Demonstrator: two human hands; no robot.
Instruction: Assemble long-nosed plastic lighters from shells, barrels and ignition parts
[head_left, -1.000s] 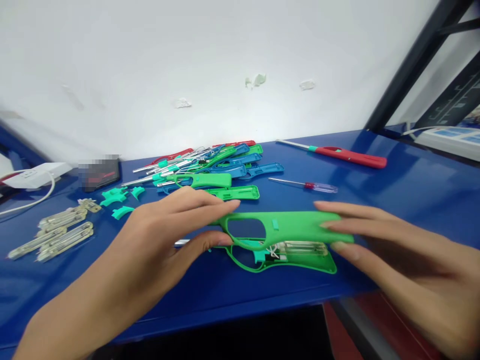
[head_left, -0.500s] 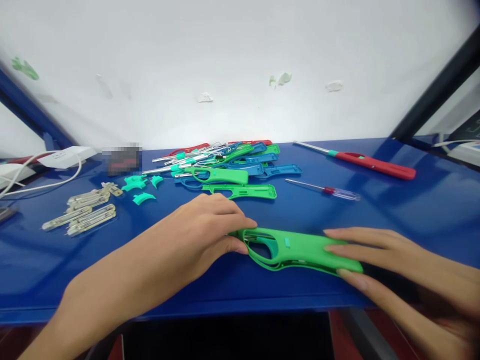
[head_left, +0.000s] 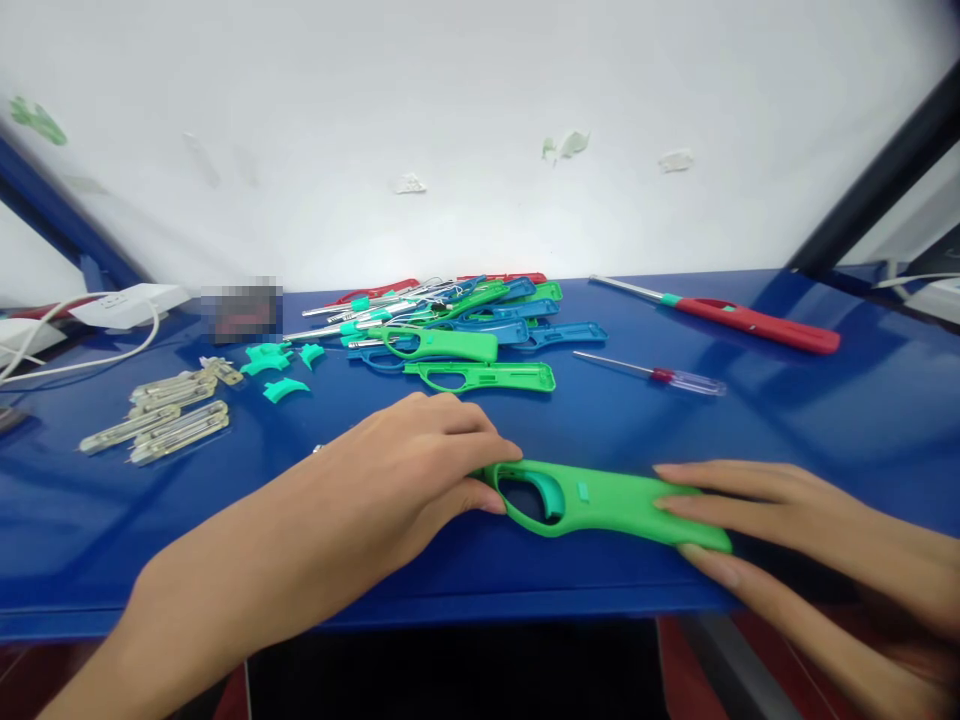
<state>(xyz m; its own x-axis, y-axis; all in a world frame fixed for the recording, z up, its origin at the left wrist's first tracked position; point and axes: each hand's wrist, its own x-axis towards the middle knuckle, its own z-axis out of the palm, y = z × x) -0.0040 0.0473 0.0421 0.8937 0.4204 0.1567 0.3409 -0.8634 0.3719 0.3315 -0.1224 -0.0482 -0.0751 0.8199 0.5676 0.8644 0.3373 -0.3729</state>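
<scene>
A green long-necked gas lighter (head_left: pixel 626 505) lies across the front of the blue table, with a teal trigger (head_left: pixel 553 494) inside its finger loop and a small teal switch on its side. My left hand (head_left: pixel 420 455) is closed on the loop end, thumb below and fingers above; it hides the neck, of which only a bit of metal may show behind the wrist. My right hand (head_left: pixel 780 510) grips the butt end of the body between thumb and fingers. The two halves of the green casing look pressed together, with no gap visible along the lower edge.
Behind lies a pile of blue, green and red casing halves (head_left: pixel 480 376) with metal tubes. Teal triggers (head_left: pixel 286 390) and clear fuel tanks (head_left: pixel 180 430) lie left. A screwdriver (head_left: pixel 686 382) and a red lighter (head_left: pixel 757 322) are right. A white power strip (head_left: pixel 127 305) stands far left.
The dark gap along the lower edge of the green casing has closed. Both hands keep their grip on the lighter, and the view has shifted slightly.
</scene>
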